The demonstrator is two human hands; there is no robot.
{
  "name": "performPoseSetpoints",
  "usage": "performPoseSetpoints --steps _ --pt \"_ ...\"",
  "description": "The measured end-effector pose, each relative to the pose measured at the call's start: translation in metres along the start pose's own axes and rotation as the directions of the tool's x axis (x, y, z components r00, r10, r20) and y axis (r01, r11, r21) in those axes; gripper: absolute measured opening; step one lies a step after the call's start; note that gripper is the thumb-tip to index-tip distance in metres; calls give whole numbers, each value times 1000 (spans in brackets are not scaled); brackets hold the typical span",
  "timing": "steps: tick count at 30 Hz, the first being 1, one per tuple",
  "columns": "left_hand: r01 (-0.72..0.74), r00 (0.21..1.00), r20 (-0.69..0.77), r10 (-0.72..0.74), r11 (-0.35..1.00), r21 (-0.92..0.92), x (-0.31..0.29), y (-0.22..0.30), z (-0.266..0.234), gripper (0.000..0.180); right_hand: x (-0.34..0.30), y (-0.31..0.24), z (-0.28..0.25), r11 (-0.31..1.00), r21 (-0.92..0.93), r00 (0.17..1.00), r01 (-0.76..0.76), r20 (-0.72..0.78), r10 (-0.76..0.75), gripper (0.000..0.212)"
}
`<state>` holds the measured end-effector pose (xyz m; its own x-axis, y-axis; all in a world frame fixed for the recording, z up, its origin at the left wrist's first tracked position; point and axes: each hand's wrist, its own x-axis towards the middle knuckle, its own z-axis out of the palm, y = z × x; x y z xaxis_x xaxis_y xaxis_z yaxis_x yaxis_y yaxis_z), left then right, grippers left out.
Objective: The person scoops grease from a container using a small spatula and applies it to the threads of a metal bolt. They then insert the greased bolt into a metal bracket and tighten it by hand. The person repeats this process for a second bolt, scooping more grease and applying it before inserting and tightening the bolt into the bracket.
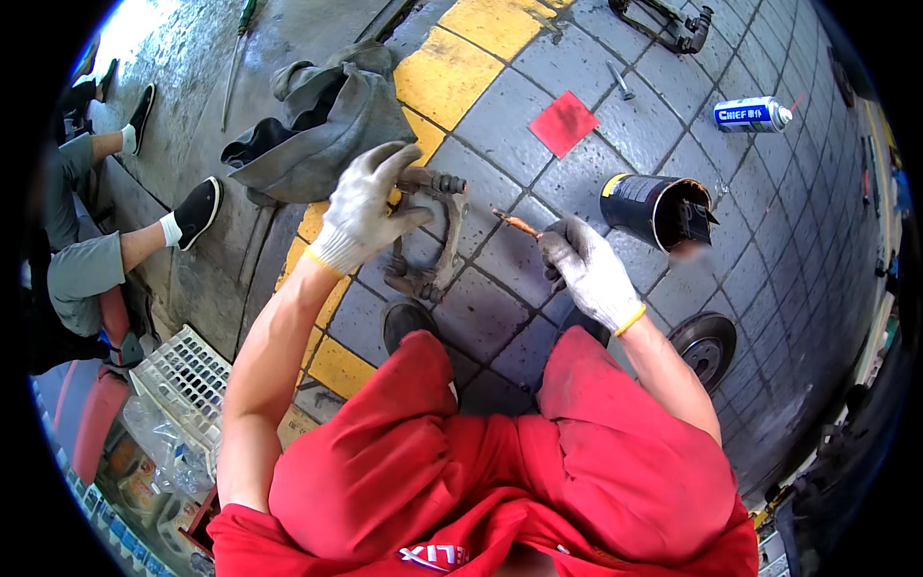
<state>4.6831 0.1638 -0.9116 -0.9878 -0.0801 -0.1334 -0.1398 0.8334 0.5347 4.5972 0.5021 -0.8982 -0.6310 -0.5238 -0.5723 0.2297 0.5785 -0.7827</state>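
Observation:
My left hand (365, 207), in a white work glove with a yellow cuff, has its fingers and thumb spread apart beside a rusty brake caliper bracket (449, 240). One end of the bracket lies between or behind the fingers; contact cannot be told. In my right hand (588, 269), in a soiled white glove, the fingers close on a slim orange tool (520, 225) with a dark tip pointing toward the bracket. Its rear end is hidden in the glove. To the right lies a black can (635, 204) on its side, its open mouth showing dark content.
A red square (563, 124), a bolt (620, 81), a spray can (750, 114) and a second bracket (663, 24) lie on the tiles. Grey cloth (327, 125) and a screwdriver (236, 67) are far left. A brake disc (705, 351) lies right. A person's leg (144, 240) and a crate (187, 389) are left.

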Motion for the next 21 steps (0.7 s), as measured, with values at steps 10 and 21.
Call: performPoseSetpoints --steps 10,21 --pt "-139 889 447 99 989 58 -81 -9 -37 79 6 27 15 949 292 986 117 -152 -74 13" --pt "-142 938 320 133 990 5 -111 -13 28 29 0 42 4 931 362 996 43 -93 -10 10"
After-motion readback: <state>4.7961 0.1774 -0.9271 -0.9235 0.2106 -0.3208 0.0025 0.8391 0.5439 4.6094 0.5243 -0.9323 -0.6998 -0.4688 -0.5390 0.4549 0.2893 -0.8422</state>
